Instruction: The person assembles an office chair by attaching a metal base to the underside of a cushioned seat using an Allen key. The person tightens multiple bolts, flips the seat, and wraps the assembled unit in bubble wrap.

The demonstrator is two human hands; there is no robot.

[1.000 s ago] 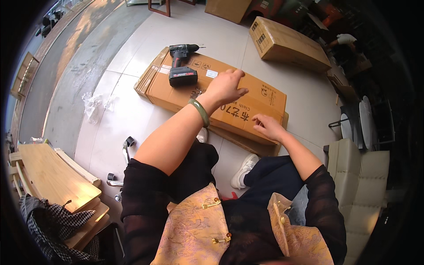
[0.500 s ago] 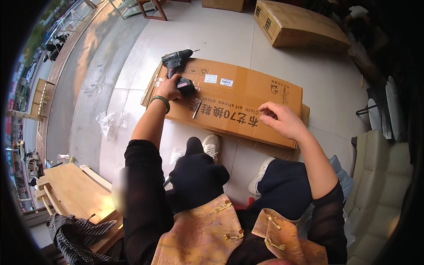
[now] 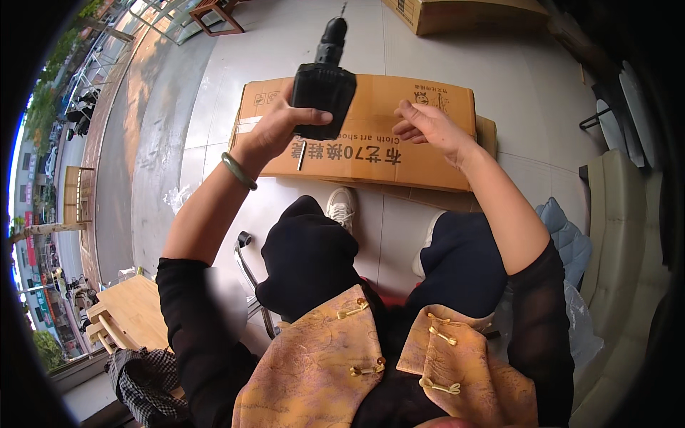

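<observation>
My left hand [image 3: 275,128] is closed around a black cordless drill [image 3: 327,89], raised above a flat cardboard box [image 3: 378,153]. The drill's slim bit points away from me, and its battery base faces me. On the box's near left part, just below the drill, lies a metal hex key [image 3: 301,155], partly hidden. Over the right half of the box hovers my right hand [image 3: 437,135], empty, with its fingers loosely bent and the thumb apart from them.
Another large carton [image 3: 471,16] stands at the far right. A beige sofa [image 3: 617,214] runs along the right, beside a blue cushion [image 3: 561,232]. Wooden furniture [image 3: 135,303] and a checkered cloth [image 3: 146,381] are at the lower left. Crumpled clear plastic [image 3: 178,200] lies left of the box.
My left hand has lifted the drill off the box and turned it so the bit points away from me. My right hand has moved slightly farther out. The view has shifted.
</observation>
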